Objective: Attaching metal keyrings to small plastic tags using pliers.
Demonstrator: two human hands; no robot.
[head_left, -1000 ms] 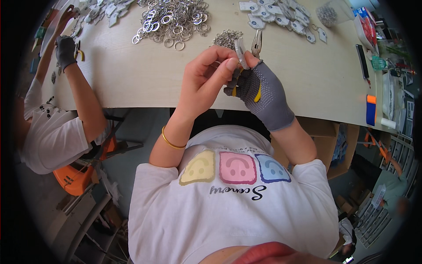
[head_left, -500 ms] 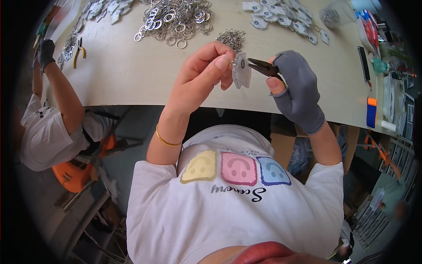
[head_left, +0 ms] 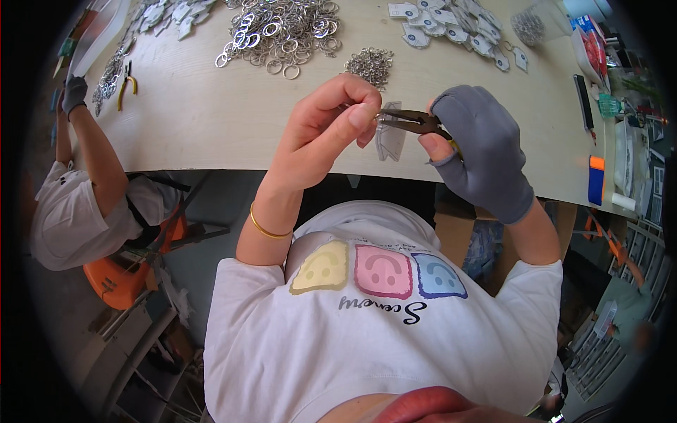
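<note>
My bare left hand (head_left: 326, 130) pinches the end of a clear acrylic charm (head_left: 389, 144), which hangs from the fingertips above the table's near edge. What metal link the fingers hold there is too small to make out. In a grey fingerless glove, my right hand (head_left: 486, 151) grips dark-jawed pliers (head_left: 417, 122) with a bit of yellow handle showing. The plier jaws point left and reach the top of the charm, close to my left thumb. A small heap of metal links (head_left: 369, 65) lies just beyond my left hand.
Split key rings (head_left: 285, 35) are piled on the table (head_left: 211, 134), with pale charms (head_left: 451, 28) farther right. Yellow-handled pliers (head_left: 127, 88) lie left, near a co-worker's gloved hand (head_left: 74, 93). A transparent tub (head_left: 532, 28) and an orange-blue item (head_left: 596, 180) stand at the right.
My right hand has brought the pliers left onto the top of the charm, where a gap was before. The charm has swung slightly lower. The co-worker's hand has shifted a little.
</note>
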